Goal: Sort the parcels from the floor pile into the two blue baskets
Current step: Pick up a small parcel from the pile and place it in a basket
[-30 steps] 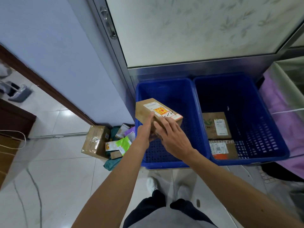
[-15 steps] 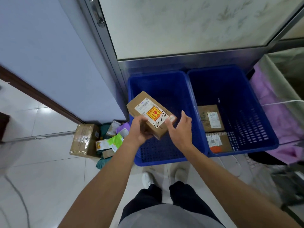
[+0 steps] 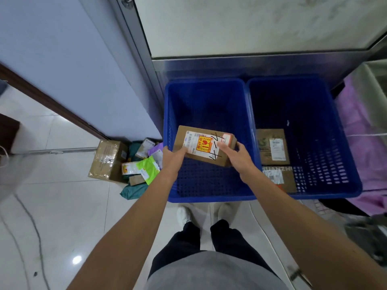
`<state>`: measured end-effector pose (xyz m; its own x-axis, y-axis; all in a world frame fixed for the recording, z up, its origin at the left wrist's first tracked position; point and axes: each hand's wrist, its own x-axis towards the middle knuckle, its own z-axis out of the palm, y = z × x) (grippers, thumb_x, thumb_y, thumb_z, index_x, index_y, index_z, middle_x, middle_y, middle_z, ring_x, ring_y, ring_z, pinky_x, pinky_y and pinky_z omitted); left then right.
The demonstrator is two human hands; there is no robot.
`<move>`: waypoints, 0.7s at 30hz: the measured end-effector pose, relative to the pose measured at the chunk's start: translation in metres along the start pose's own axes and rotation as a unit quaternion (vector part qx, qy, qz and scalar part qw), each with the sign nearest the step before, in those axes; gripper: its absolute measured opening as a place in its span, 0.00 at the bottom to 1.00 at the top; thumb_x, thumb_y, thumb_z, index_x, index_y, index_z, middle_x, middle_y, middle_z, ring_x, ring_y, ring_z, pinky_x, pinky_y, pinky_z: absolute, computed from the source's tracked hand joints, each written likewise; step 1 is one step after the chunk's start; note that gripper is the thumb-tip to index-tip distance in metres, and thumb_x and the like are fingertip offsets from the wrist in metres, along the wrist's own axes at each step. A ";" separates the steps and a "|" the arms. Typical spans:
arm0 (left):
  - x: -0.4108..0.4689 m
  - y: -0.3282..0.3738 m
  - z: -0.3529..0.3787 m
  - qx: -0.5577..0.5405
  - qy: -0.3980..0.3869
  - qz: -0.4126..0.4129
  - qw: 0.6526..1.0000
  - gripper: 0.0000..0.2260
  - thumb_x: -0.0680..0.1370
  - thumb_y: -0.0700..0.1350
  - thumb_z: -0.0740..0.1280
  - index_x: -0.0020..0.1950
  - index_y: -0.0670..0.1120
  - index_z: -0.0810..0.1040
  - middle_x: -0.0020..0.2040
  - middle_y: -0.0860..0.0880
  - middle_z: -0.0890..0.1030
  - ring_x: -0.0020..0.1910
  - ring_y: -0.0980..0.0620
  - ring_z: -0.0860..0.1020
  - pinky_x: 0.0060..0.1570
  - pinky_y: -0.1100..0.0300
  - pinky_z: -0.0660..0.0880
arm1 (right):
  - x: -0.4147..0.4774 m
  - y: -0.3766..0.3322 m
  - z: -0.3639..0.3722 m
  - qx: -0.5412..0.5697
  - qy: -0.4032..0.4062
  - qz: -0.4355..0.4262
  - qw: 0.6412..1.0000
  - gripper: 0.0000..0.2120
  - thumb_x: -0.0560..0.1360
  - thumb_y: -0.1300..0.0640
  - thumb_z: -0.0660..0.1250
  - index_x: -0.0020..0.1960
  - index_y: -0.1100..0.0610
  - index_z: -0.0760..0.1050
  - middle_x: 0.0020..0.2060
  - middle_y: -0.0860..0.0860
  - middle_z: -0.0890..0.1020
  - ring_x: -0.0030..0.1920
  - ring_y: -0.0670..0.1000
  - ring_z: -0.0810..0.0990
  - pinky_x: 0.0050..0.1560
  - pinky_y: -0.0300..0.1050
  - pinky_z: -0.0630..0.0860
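The left-hand deep blue perforated plastic basket [image 3: 209, 198] is the landmark here. It has no parcel on its floor that I can see. Touching its right wall stands the matching right-hand blue plastic basket [image 3: 326, 195], with two flat brown labelled cartons [image 3: 272, 146] lying against its near-left corner.

To the left of the landmark basket, on the pale tiled floor against the wall, lies the pile of mixed parcels [image 3: 134, 162]: a big tape-wrapped brown carton, teal and lime-green soft mailers, and a few small boxes.

Over the middle of the landmark basket, above its floor and not yet set down, is the small brown cardboard box [image 3: 204, 146], label upward, with a yellow-and-red sticker and black pen marks. The left hand [image 3: 173, 156] grips its left end, and the right hand [image 3: 238, 158] grips its right end, thumb on top.

The box looks stiff and light, since neither end sags or crushes. The sticker reads like a fragile warning, so it likely wants lowering rather than dropping. The short ends, as held, seem the soundest hold; the glossy label could be slick under a thumb.
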<state>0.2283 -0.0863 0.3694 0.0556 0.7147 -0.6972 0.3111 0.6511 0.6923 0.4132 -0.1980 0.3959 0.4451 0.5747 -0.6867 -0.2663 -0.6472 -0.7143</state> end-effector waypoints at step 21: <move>0.099 -0.122 0.028 0.444 -0.042 0.042 0.894 0.34 0.78 0.45 0.67 0.81 0.52 0.56 0.66 0.42 0.78 0.63 0.40 0.77 0.60 0.48 0.74 | 0.120 0.137 0.018 -0.138 -0.083 0.131 0.978 0.23 0.82 0.52 0.63 0.76 0.49 0.66 0.67 0.49 0.77 0.60 0.50 0.77 0.55 0.43 0.71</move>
<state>0.2220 -0.1024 0.2105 0.1738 0.7060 -0.6866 0.9312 0.1091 0.3478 0.4146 -0.2087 0.2128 0.2409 0.4302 -0.8700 -0.1010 -0.8804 -0.4633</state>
